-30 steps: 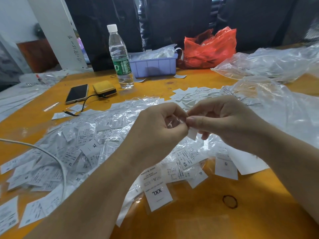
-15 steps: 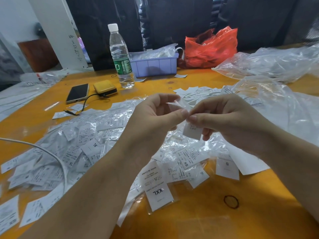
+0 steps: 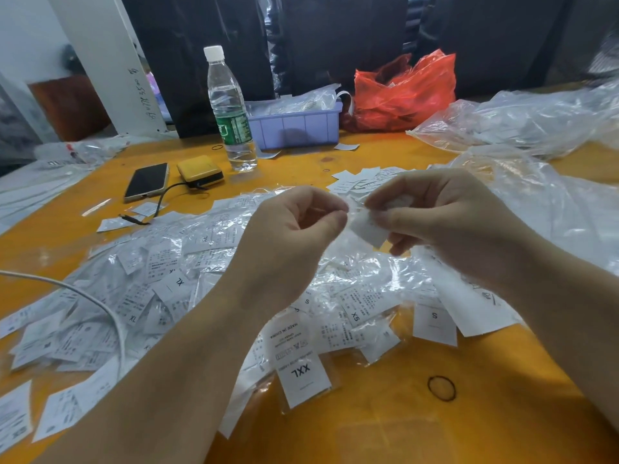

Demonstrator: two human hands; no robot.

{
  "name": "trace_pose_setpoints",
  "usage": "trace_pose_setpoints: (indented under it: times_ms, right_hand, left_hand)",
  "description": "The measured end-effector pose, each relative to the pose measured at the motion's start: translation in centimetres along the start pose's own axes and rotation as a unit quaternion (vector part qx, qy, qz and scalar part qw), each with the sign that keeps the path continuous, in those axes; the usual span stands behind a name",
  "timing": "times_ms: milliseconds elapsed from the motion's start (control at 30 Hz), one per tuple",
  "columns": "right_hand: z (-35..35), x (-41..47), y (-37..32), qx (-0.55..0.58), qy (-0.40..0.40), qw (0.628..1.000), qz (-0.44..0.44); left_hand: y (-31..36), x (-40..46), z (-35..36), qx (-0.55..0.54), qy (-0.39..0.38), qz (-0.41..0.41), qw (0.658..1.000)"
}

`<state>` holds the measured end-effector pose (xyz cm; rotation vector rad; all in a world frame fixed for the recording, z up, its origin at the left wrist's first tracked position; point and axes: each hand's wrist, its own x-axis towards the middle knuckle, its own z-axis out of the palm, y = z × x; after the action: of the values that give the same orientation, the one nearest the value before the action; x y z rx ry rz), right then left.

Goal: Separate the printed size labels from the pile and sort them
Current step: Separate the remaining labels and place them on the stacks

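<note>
A wide pile of white printed size labels in clear sleeves point(image 3: 157, 283) covers the orange table point(image 3: 402, 413). Above its middle, my left hand point(image 3: 294, 229) and my right hand point(image 3: 445, 216) meet. Between them is a small white label point(image 3: 366, 227) with its clear sleeve; my right thumb and finger pinch the label and my left fingertips pinch the sleeve's edge. Loose labels marked XXL point(image 3: 303, 373), XS point(image 3: 360, 311) and S point(image 3: 434, 324) lie near the front. A small stack of bare labels point(image 3: 358, 180) lies behind my hands.
A water bottle point(image 3: 229, 108), a lilac tray point(image 3: 298, 123) and a red bag point(image 3: 405, 92) stand at the back. A phone point(image 3: 146, 180) and yellow power bank point(image 3: 200, 170) lie back left. Clear plastic bags point(image 3: 536, 195) fill the right. A white cable point(image 3: 83, 296) crosses the pile; a rubber band point(image 3: 441, 388) lies front right.
My hands have drawn slightly apart and risen a little. The white label has come further out of its clear sleeve, showing more below my right fingers.
</note>
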<state>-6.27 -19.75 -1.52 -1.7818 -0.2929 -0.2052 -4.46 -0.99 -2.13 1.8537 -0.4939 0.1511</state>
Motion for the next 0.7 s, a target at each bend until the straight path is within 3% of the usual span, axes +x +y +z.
trace_pose_setpoints:
  times_ms: [100,233,400,700]
  right_hand:
    - [-0.46,0.10,-0.18,0.033,0.063,0.997,-0.016]
    - [-0.38,0.15,-0.24,0.078,0.087,0.993,-0.025]
    - [0.14,0.01,-0.15,0.094,0.049,0.994,-0.033]
    - [0.28,-0.12,-0.04,0.054,0.024,0.998,-0.033]
  left_hand:
    - [0.18,-0.36,0.34,0.092,-0.017,0.048,0.995]
    - [0.14,-0.62,0.65,0.127,-0.050,0.054,0.989]
    - [0.29,-0.51,0.60,0.097,-0.060,0.042,0.993]
    - [0.14,-0.09,0.30,-0.051,-0.069,-0.032,0.996]
